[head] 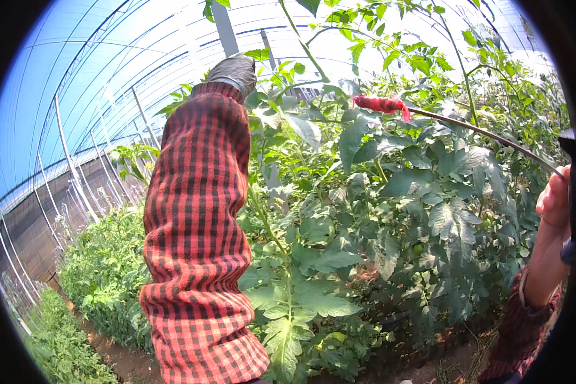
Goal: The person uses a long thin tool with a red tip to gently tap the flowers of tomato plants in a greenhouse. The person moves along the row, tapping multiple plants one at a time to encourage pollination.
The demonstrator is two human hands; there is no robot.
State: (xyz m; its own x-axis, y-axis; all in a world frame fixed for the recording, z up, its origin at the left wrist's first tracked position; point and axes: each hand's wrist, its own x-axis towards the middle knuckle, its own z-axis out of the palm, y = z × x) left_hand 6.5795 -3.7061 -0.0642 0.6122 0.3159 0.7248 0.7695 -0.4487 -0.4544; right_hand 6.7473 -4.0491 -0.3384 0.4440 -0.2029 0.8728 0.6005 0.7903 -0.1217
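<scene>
My left hand (231, 73), in a thin grey glove, is raised at the top of a tomato plant (312, 259). Its fingers are bent away from me among the leaves, and whatever they touch is hidden. At the right rim my right hand (554, 197), bare, grips the near end of a thin, slightly bent rod (485, 128). Red cloth or fibre (381, 104) is wrapped around the rod's far tip, with frayed ends hanging loose. That tip lies in front of the upper tomato leaves, to the right of my left hand.
Dense tomato foliage (456, 221) fills the right side, with a few green fruits low down. A grey post (225, 29) rises behind my left hand. More plant rows (101, 273) and a strip of bare soil (125, 362) lie left, under the greenhouse's arched film roof (139, 53).
</scene>
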